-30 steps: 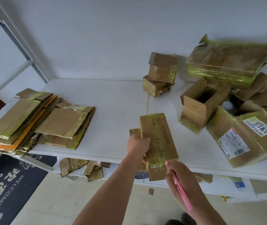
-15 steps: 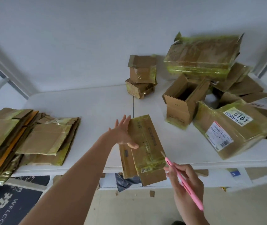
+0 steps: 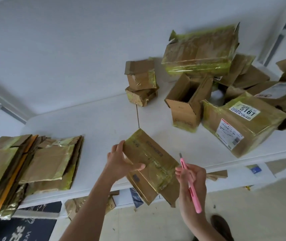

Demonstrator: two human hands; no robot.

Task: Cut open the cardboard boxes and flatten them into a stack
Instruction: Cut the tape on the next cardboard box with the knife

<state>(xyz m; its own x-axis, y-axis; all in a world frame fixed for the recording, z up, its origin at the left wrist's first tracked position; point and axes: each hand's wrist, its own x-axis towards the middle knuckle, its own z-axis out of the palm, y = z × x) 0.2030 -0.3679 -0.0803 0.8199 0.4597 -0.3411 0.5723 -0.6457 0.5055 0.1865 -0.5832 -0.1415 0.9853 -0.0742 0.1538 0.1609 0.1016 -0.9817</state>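
A white table [image 3: 93,126] carries a flattened cardboard stack [image 3: 31,164] left, taped boxes [image 3: 239,122] right.

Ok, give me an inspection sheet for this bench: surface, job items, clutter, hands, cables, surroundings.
Surface: white table, seam down the middle.
Job's things: taped box held at the front edge; flattened stack at left; uncut boxes piled at right, open box among them; two small boxes stacked at the back.
Clutter: cardboard scraps under the table.
Hands: left hand grips the taped box; right hand holds a pink cutter, blade out.
Cables: nothing seen.
Surroundings: white wall; dark mat on the floor.
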